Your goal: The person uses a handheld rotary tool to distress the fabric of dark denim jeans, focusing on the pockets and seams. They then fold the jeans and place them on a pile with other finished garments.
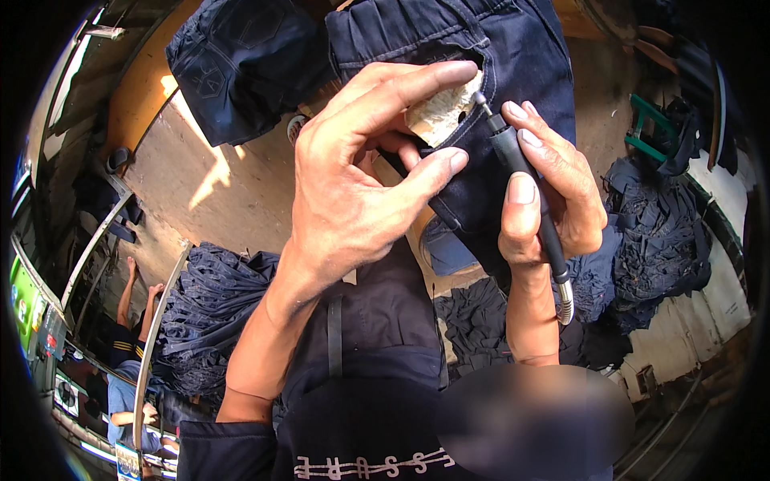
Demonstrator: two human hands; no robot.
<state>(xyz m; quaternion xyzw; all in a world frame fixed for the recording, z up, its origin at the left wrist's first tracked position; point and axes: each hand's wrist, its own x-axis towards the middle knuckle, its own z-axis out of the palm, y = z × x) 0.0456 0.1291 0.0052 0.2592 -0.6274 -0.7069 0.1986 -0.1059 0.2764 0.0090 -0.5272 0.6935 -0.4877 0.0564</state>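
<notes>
My left hand is curled around a pale, rough-surfaced piece, with the index finger along its top edge and the thumb below. Pencil-like in my right hand is a black rotary handpiece with a metal collar; a flexible metal cable end hangs below the palm. Its small ball-shaped tip is at the right side of the pale piece; whether they touch I cannot tell. Dark blue elastic-waist trousers lie directly beyond both hands, near the pale piece.
Another dark garment hangs at the far left. Heaps of dark clothing lie left and right of me. A green stool stands at the far right. Other people's limbs show at the left, beyond a curved rail.
</notes>
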